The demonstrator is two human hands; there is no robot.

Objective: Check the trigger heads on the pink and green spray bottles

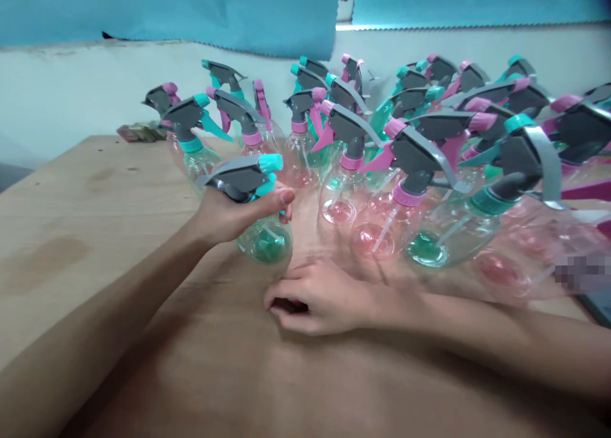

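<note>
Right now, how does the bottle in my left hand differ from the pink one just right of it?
The held bottle has teal trim and a green-tinted base; the pink bottle has a pink collar, trigger and base. Your left hand grips the held bottle by the neck; the pink bottle stands untouched on the table. Both have clear bodies and grey sprayer heads.

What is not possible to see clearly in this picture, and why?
- Head view: spray bottle neck, covered by the grip of the left hand.
- Head view: space under the curled fingers of the right hand, hidden by them.
- Head view: area behind the pixelated patch, blurred out.
- Head view: dark object, cut off by the right edge.
- Head view: small pile at far left, too small to identify.
</note>
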